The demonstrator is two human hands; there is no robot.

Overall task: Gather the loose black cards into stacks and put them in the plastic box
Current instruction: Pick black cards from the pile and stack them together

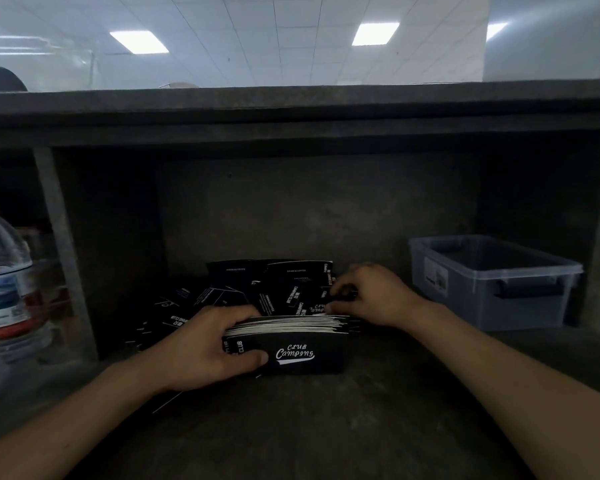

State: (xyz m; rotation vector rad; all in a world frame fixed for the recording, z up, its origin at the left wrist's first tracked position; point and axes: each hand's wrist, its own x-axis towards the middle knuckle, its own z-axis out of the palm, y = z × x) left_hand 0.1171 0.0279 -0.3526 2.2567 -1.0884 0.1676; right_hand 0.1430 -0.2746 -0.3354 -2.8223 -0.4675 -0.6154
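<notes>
Left hand (201, 348) clamped round stack of black cards (302, 348), thumb across front face, stack standing on edge mid-shelf. Right hand (371, 296) pinching at loose cards (243, 289) just behind stack. Gathering step, looks like. Plastic box (465, 306) at shelf's right end, well apart. Next: card onto stack, square edges.

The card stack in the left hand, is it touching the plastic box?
Apart. The head view shows bare shelf between the card stack, gripped by the left hand, and the plastic box.
</notes>
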